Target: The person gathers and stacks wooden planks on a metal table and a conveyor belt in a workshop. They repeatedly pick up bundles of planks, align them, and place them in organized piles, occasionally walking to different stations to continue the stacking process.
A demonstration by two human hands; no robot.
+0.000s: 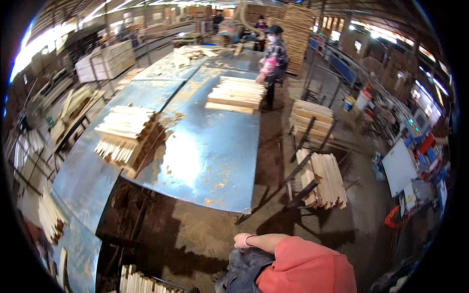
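Note:
My right hand (pixel 243 240), in a pink glove, is bent across my front at the lower middle, beside my dark apron (pixel 246 266). Its fingers look curled closed; whatever they may hold is hidden. The arm comes out of a red sleeve (pixel 308 266). My left hand does not show. Beyond the hand stands a wide metal-topped table (pixel 224 171) dusted with sawdust. On it lie a left stack of wooden strips (pixel 124 122) and a farther right stack of strips (pixel 237 93).
A masked co-worker (pixel 274 53) stands at the table's far right, pink-gloved hand by the farther stack. Strips rest on a metal rack (pixel 312 183) to the right. Upright strips (pixel 141 282) stand at the lower left. A white board (pixel 398 166) and machinery are far right.

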